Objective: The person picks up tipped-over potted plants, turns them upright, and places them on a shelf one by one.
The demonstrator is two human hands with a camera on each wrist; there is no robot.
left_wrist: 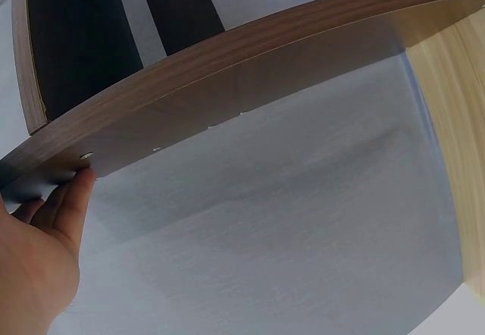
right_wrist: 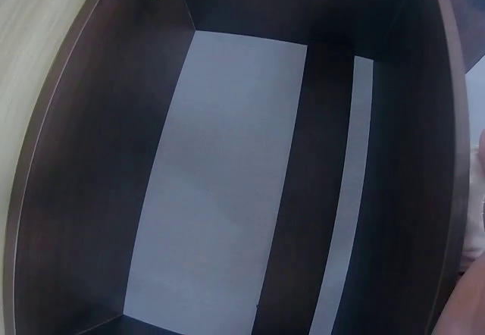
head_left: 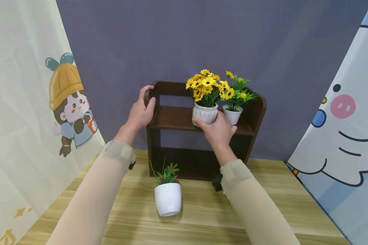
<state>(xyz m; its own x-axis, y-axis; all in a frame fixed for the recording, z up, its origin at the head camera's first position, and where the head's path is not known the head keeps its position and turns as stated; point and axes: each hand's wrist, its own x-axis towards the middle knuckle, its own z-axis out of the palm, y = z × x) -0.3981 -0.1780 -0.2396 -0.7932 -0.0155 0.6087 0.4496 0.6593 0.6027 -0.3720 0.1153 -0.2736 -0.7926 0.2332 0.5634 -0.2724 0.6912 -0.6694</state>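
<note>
My right hand (head_left: 217, 131) grips a ribbed whitish flowerpot (head_left: 204, 114) full of yellow daisy-like flowers, at the front of the upper board of a dark brown wooden shelf (head_left: 174, 117). Thumb and fingers lie on opposite sides of the pot. In the right wrist view only a bit of the hand (right_wrist: 466, 297) shows, at the lower right edge. My left hand (head_left: 141, 110) holds the shelf's left side panel near its top. Its fingers (left_wrist: 76, 206) lie against the panel's outer face in the left wrist view.
Right of the gripped pot, a smaller white pot (head_left: 232, 115) with yellow flowers stands on the upper board. A glossy white pot (head_left: 168, 200) with a green and pink plant sits on the wood-grain table (head_left: 135, 204) before the shelf. A grey-blue curtain (head_left: 171, 41) hangs behind.
</note>
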